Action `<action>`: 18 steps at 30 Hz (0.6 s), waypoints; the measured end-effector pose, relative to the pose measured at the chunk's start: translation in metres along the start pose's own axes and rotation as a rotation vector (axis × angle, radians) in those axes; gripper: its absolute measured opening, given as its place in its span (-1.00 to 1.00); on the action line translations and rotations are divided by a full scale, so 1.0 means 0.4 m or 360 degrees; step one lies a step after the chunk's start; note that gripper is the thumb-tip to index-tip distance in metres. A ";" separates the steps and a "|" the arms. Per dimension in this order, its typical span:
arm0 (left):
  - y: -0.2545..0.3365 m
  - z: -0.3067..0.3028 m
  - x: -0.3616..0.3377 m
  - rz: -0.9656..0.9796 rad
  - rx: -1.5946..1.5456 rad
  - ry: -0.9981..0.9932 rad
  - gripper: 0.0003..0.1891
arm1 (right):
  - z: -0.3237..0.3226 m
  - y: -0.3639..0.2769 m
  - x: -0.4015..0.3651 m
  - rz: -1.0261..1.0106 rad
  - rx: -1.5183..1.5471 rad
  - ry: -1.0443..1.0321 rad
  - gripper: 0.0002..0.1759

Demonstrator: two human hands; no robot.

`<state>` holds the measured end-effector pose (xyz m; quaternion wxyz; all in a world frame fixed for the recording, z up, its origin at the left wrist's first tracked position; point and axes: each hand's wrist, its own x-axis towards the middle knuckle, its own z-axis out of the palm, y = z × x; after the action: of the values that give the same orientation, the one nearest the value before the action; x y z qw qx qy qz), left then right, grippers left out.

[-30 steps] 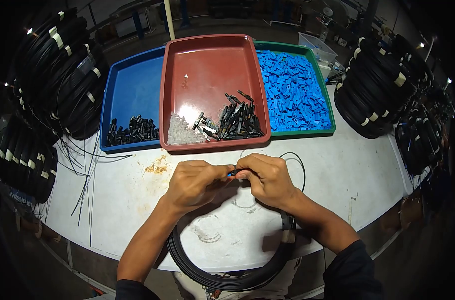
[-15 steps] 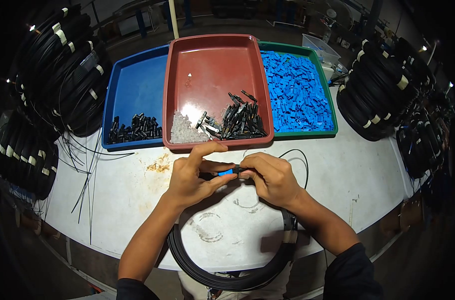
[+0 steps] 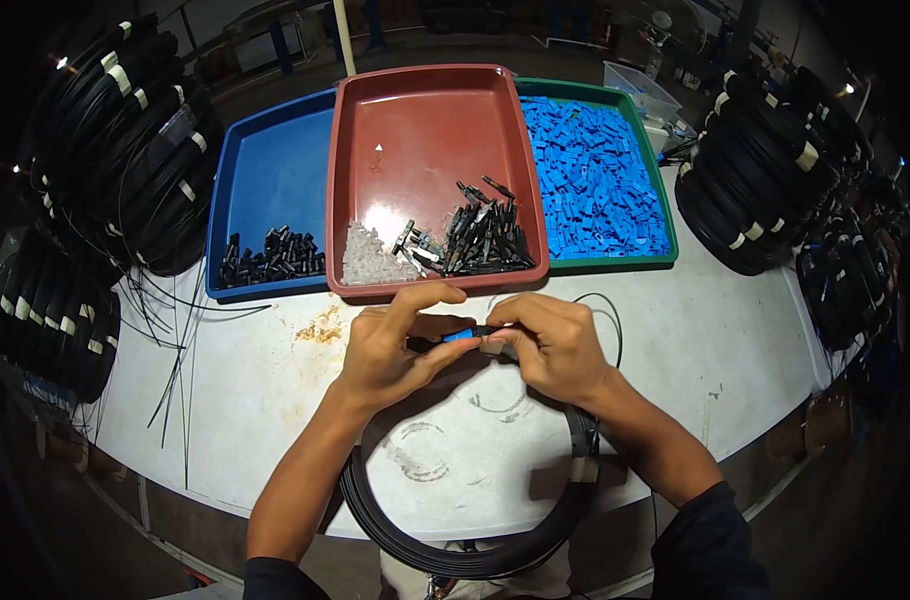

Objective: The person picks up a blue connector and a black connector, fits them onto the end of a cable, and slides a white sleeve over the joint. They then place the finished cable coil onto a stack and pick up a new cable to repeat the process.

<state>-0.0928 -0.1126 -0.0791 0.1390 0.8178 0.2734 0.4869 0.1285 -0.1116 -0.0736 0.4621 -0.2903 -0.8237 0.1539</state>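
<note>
My left hand (image 3: 395, 350) and my right hand (image 3: 555, 345) meet over the white table (image 3: 695, 340), just in front of the red tray (image 3: 430, 130). Between their fingertips sits a small blue connector piece (image 3: 460, 336) joined to a black part at the end of a thin black cable (image 3: 603, 305). Both hands pinch this connector, the left index finger raised above it. A black cable coil (image 3: 475, 555) hangs around my right forearm and off the table's near edge.
The red tray holds clear parts (image 3: 367, 258) and black parts (image 3: 480, 240). A blue tray (image 3: 265, 180) holds black pieces (image 3: 270, 257). A green tray (image 3: 663, 215) is full of blue pieces (image 3: 595, 180). Stacked cable coils stand at the left (image 3: 125, 140) and right (image 3: 765, 170). Loose black wires (image 3: 175, 330) lie at the left.
My left hand has opened its grip, with the index finger lifted, and the blue connector now shows between the fingertips. Both hands stayed in place above the table.
</note>
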 end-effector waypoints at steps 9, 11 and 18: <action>0.013 -0.026 0.018 -0.0108 0.0135 0.0116 -0.32 | -0.023 0.049 0.005 0.0072 -0.0249 -0.0201 -0.79; 0.048 -0.046 0.025 -0.0103 0.0309 0.0050 -0.41 | -0.021 0.047 0.016 0.0197 -0.0138 -0.0181 -0.75; 0.292 0.031 -0.011 -0.0284 0.0241 -0.1035 -0.51 | -0.019 0.091 0.002 0.0264 0.0096 -0.0304 -0.62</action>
<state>-0.0472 -0.2094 -0.0304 0.2000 0.9111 0.3205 0.1650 0.1470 -0.0826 -0.0881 0.3757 -0.3274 -0.8322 0.2431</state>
